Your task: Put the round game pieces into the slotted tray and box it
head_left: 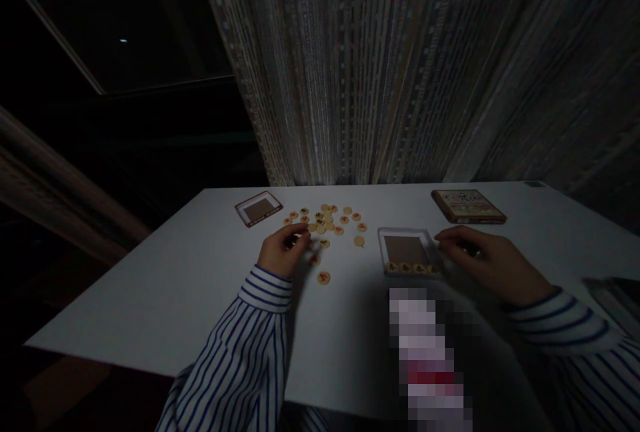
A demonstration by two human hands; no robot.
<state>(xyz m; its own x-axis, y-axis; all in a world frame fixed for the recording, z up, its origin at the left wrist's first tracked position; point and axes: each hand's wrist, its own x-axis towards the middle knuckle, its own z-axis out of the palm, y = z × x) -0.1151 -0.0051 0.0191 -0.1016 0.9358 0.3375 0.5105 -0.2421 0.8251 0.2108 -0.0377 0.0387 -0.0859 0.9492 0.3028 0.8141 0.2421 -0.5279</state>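
Observation:
My left hand (285,249) is at the near left edge of a loose group of round, pale wooden Chinese chess pieces (341,220). Its thumb and index finger are curled together; whether a piece is between them is too dark to tell. Closer to me lies one piece with a red character (323,278). To the right is a clear, shallow plastic box (405,249), with several pieces lined up along its near side. My right hand (487,262) hovers or rests at the box's right edge, fingers drawn together. Contact with the box is unclear.
A brown-rimmed box lid (259,209) lies at the left back of the white table (165,285). A flat brown printed box (469,207) sits at the right back. Curtains (350,72) hang behind. A pixelated patch (427,359) covers the near middle. Dark objects (617,302) stand at right.

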